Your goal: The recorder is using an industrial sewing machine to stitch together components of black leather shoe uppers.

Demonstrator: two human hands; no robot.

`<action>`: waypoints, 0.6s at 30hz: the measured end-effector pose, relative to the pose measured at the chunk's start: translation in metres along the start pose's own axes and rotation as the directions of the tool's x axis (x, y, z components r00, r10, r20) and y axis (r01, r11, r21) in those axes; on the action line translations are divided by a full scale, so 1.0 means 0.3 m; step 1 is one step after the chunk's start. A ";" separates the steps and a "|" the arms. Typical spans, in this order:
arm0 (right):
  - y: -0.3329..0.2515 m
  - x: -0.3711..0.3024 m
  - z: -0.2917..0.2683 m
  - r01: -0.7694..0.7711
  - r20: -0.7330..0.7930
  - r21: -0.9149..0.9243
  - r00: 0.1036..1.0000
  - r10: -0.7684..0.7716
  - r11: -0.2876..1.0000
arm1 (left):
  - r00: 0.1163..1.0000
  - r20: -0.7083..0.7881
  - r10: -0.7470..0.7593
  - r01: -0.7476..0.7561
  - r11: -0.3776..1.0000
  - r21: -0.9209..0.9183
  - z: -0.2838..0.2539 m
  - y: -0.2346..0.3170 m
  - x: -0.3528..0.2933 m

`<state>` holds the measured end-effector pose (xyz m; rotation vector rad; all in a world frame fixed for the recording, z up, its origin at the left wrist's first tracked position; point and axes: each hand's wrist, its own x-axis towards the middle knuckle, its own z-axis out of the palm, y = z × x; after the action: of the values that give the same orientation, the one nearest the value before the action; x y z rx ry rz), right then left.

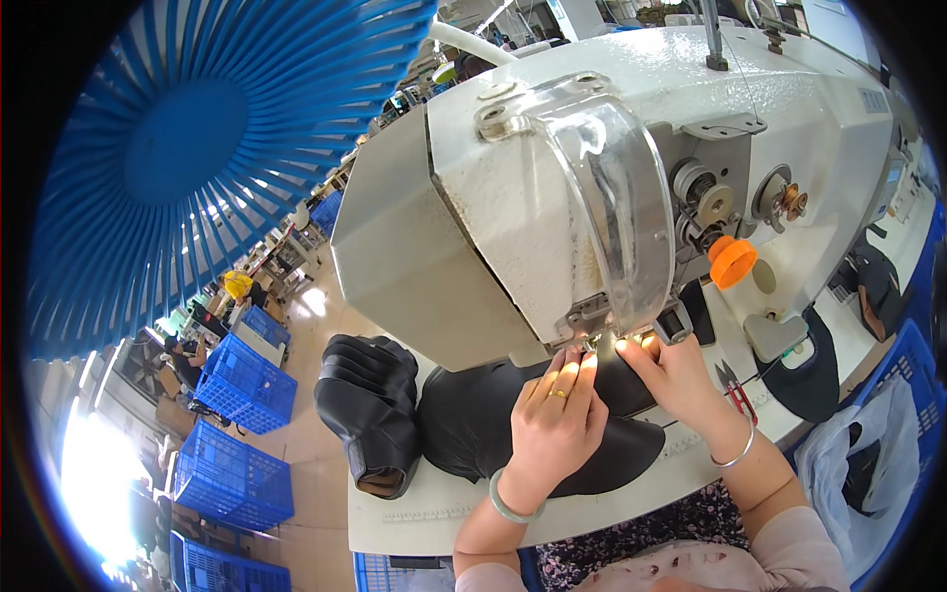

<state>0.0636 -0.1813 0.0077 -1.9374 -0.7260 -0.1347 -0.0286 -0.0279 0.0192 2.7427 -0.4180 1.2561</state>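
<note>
A large white sewing machine (pixel 493 207) stands before me, with a clear plastic guard (pixel 617 197) on its head. Under its needle area lies a black leather piece (pixel 612 459), which bulges and spreads over the machine bed. My left hand (pixel 557 424), with a ring and a pale bangle, has its fingers bunched on the leather close to the presser foot. From the right, my right hand (pixel 681 380) grips the leather's edge, its thumb reaching toward the foot. The fingertips and needle point are partly hidden. Stacked black leather shoe uppers (pixel 370 405) sit left of the leather piece.
Red-handled thread snips (pixel 736 393) lie right of my right hand. Black cut pieces (pixel 804 370) rest farther right, above a blue crate (pixel 912 380) with a plastic bag (pixel 858 474). A blue fan (pixel 187 138) hangs close at upper left. Blue crates (pixel 237 474) line the floor.
</note>
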 end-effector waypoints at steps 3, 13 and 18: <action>0.018 0.013 0.002 0.021 -0.014 0.075 1.000 -0.020 0.997 | 1.000 -0.028 0.013 -0.011 0.999 0.039 0.007 0.008 0.003; 0.046 0.058 -0.016 0.216 -0.038 -0.127 0.974 -0.222 0.968 | 0.996 -0.080 -0.030 0.041 0.990 0.136 -0.001 0.054 0.009; 0.110 0.019 -0.011 0.088 -0.056 0.130 0.995 -0.081 0.988 | 0.956 -0.123 -0.266 0.226 0.937 -0.268 -0.045 -0.034 -0.057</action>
<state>0.0869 -0.1916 -0.0142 -1.7723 -0.7652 -0.1826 -0.0460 -0.0119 0.0155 2.3768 -0.1937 1.2473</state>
